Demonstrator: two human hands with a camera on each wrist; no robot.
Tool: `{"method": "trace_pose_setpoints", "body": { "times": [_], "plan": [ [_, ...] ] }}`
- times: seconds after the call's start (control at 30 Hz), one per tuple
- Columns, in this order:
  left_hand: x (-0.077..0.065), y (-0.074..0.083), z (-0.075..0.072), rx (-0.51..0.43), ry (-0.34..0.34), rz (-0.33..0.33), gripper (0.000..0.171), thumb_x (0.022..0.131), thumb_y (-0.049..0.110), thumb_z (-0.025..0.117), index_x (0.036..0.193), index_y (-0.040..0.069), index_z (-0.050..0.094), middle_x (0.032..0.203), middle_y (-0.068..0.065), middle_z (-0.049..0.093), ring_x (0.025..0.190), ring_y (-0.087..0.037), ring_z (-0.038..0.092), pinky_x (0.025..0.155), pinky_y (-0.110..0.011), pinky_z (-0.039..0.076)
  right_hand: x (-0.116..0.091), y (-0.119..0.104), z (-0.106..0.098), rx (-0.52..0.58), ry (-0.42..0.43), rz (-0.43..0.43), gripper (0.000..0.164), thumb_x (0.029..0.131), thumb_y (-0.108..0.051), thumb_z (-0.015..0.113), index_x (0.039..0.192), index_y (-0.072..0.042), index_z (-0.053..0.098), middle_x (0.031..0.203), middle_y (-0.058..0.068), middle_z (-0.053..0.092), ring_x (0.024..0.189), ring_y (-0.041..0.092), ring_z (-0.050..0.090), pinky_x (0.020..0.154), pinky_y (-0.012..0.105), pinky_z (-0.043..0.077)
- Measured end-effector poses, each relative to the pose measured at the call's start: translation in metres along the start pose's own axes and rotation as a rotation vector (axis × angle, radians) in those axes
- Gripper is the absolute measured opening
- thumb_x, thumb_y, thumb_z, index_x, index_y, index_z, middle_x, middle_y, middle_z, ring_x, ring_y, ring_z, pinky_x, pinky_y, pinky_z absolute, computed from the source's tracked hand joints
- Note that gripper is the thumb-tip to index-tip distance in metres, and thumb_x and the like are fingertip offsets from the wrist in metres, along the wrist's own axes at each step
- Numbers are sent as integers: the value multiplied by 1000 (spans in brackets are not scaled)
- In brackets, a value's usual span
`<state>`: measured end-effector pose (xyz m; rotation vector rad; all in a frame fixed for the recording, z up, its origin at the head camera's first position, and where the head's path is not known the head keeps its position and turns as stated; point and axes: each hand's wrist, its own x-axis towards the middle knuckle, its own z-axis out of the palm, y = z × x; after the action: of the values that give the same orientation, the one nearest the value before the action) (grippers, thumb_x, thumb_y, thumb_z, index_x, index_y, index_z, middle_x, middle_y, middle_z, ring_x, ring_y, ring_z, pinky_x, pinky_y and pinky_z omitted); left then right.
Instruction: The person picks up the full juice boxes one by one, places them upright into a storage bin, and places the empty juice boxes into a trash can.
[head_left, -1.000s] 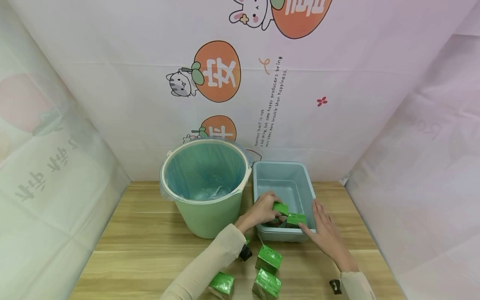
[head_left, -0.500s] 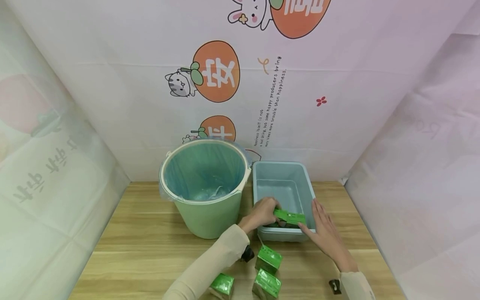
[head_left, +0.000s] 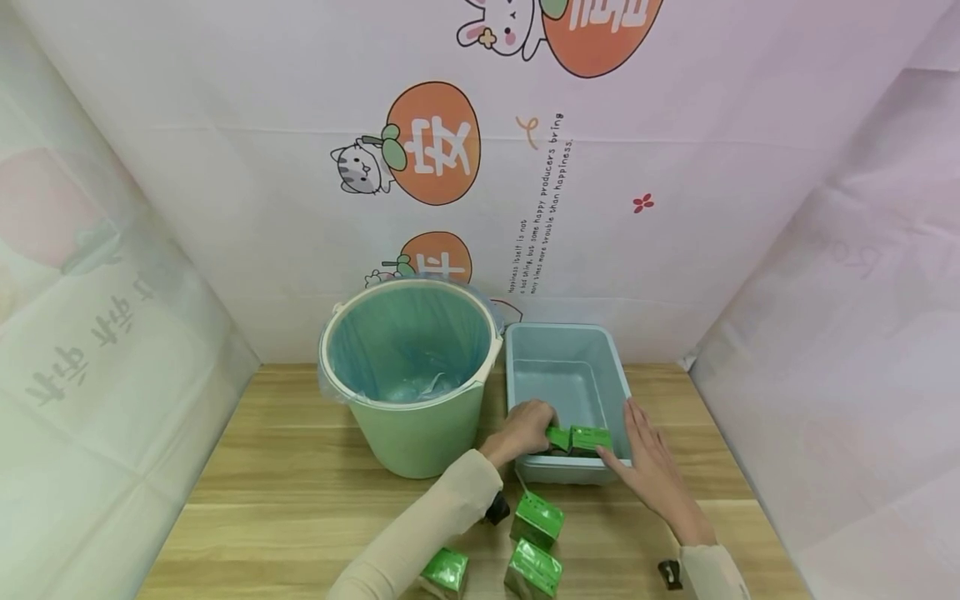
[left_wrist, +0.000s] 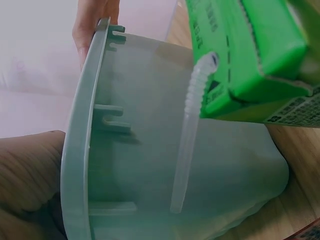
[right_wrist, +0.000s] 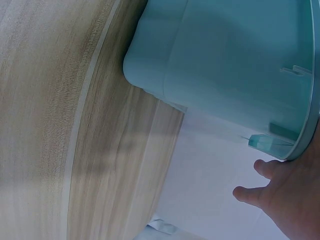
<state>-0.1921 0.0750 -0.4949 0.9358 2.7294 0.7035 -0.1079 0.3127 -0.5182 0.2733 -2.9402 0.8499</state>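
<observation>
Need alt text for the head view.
A person's left hand holds a green carton inside a blue bin, beside another carton; their right hand rests against the bin. A plastic-lined green bucket stands to the left, three more cartons in front.

A pale green bucket (head_left: 420, 442) stands toward the back of the worktop (head_left: 277, 475), left of centre, its rim cream and its white handle (head_left: 491, 362) lying along the right side. A clear bluish bag (head_left: 420, 350) lines it and folds out over the rim. The worktop is light wood grain. Behind hangs a pinkish-white back sheet (head_left: 720, 125) printed with orange fruits (head_left: 457, 179), a grey-striped cat (head_left: 358, 171), a rabbit (head_left: 510, 25), a red flower (head_left: 642, 203) and slanting English lettering (head_left: 551, 204) — the bucket overlaps the lowest fruit. Pale sheets (head_left: 840, 350) flank both sides — the left one carries faded grey writing (head_left: 112, 321).
</observation>
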Motion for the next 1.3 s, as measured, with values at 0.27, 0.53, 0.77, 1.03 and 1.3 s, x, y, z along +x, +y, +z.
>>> {"method": "trace_pose_setpoints", "body": {
  "times": [0.27, 0.53, 0.77, 1.03, 1.3],
  "plan": [
    [1, -1, -2, 45, -51, 13, 23, 86, -11, 78, 78, 10, 75, 75, 0, 68, 63, -11, 39, 56, -23, 35, 1, 1, 1, -2, 9, -10, 100, 105, -49, 62, 167, 5, 5, 174, 28, 5, 158, 51, 8, 122, 73, 8],
    [1, 1, -5, 72, -97, 3, 22, 89, -2, 84, 109, 5, 80, 105, -6, 75, 94, -16, 70, 75, -23, 56, 1, 1, 0, -8, 9, -11, 100, 105, -49, 62, 167, 6, 6, 174, 28, 6, 158, 51, 8, 122, 73, 9],
    [-2, 1, -12, 57, -115, 12, 45, 91, 8, 85, 134, 4, 72, 128, -8, 71, 120, -21, 66, 94, -24, 55, 1, 1, 0, -8, 9, -16, 100, 105, -48, 62, 167, 6, 6, 173, 28, 5, 158, 51, 8, 122, 72, 8],
    [-10, -5, -14, -53, -84, 10, 44, 95, 7, 80, 138, 7, 70, 133, -8, 67, 123, -22, 64, 94, -25, 55, 1, 1, 1, -1, 8, -16, 99, 105, -48, 62, 167, 6, 5, 173, 28, 5, 158, 51, 7, 123, 72, 7],
    [-24, -8, -27, -183, 12, 45, 39, 97, 8, 78, 135, 6, 71, 130, -8, 68, 122, -24, 65, 96, -27, 55, 1, 1, 1, 3, 4, -12, 100, 105, -48, 62, 167, 6, 4, 174, 28, 4, 158, 52, 7, 122, 73, 7]
  ]
}}
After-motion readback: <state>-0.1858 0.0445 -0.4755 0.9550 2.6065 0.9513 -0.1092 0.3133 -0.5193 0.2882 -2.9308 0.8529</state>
